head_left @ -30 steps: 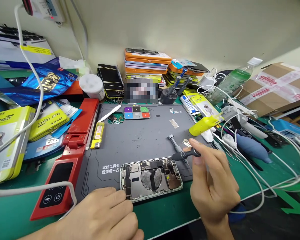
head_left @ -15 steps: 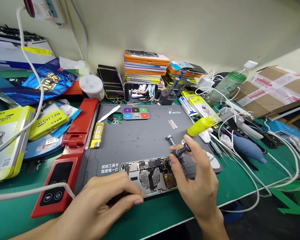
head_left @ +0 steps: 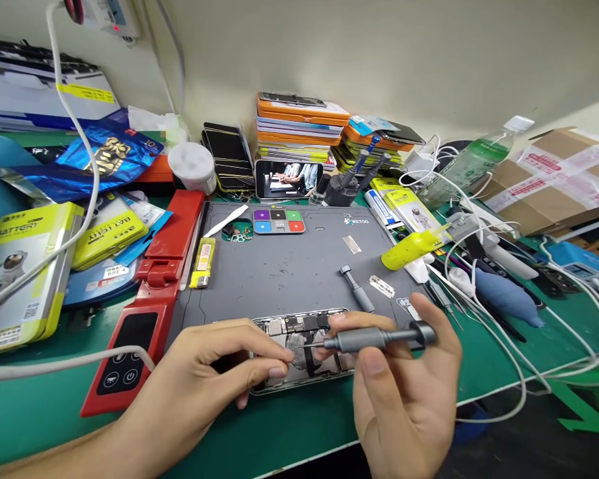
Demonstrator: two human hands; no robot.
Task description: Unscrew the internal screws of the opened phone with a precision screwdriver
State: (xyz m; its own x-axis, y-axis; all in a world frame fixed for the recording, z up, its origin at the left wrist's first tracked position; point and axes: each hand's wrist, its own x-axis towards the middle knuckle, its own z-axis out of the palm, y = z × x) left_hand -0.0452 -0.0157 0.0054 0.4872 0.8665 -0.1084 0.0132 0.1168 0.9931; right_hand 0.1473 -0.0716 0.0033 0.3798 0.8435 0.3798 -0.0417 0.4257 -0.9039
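An opened phone [head_left: 299,326] with its boards bare lies at the near edge of the grey work mat [head_left: 289,273]. My right hand [head_left: 404,392] holds a grey metal screwdriver [head_left: 369,339] level above the phone, tip pointing left. My left hand [head_left: 204,386] rests over the phone's left end, thumb and forefinger pinched together just beyond the screwdriver's tip. Whether something small sits between those fingertips is too small to tell. A second screwdriver [head_left: 357,296] and a razor blade [head_left: 382,286] lie on the mat behind my right hand.
A red tool [head_left: 150,293] and yellow lighter [head_left: 203,263] lie left of the mat. Yellow battery boxes [head_left: 24,266] are at far left. Stacked phone cases [head_left: 299,130] and a small lit phone [head_left: 289,179] stand at the back. White cables [head_left: 504,293], a yellow bottle [head_left: 414,246] and cardboard box [head_left: 564,173] crowd the right.
My right hand lifted the screwdriver off the phone and turned it level, tip pointing left. My left hand slid right over the phone and its pinched fingers came up to the tip.
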